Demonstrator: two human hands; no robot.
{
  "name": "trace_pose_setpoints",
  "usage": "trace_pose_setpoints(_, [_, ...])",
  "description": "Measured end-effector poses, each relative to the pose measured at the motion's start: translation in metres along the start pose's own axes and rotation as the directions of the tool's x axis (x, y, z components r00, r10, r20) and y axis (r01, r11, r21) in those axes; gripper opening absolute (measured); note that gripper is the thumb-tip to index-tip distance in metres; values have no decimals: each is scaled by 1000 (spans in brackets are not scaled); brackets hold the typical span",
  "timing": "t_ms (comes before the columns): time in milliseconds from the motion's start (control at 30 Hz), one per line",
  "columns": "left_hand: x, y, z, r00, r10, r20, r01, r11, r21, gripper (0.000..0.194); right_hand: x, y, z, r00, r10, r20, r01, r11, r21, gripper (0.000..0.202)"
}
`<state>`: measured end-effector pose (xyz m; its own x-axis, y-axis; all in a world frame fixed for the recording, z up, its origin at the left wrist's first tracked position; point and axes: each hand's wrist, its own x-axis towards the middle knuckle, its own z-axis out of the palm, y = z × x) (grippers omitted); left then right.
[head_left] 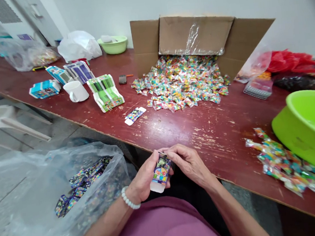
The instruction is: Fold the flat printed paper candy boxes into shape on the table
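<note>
My left hand [145, 177] is wrapped round a small dark box [161, 172] printed with colourful candies. A white flap stands out at the box's lower end. At its top end the fingers of my right hand [188, 161] are bent and pressed to the edge; their tips are partly hidden. Both hands are over my lap, at the table's front edge. A flattened box [135, 115] of similar print lies on the table ahead. Beyond it, a heap of wrapped candies [182, 81] spills from a cardboard carton [196, 35].
At right, a green basin [302, 129] stands beside loose candy packets [286, 160]. Left of the heap are a green carton of flat stacks [106, 93], a white mug [76, 91] and a blue box [44, 89]. A clear bag [103, 191] of printed boxes hangs low at left, near a white stool [5, 119].
</note>
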<state>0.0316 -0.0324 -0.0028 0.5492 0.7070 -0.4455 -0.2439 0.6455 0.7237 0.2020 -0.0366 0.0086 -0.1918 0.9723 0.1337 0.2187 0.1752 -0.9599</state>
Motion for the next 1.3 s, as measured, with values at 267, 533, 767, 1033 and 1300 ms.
trace_pose_setpoints(267, [3,4,2,999,41,-11,-39,992,124,73,8,0,3,985,170,-7,-161,946,283,18])
trace_pose_setpoints(533, [3,6,-3,985,167,-36,-148,940,308,72,7,1,13,976,199,-86,-164,937,309,19])
trace_pose_setpoints(767, [5,5,-2,986,157,-58,-133,948,290,73,6,-2,8,990,143,-14,-131,940,315,20])
trace_pose_setpoints(1033, [11,14,0,973,210,-101,-191,967,170,55,16,6,6,992,-125,2,125,986,-113,18])
trace_pose_setpoints(1300, [60,54,-28,898,343,-277,-344,938,47,40,158,77,-52,946,-24,-323,-203,732,-650,50])
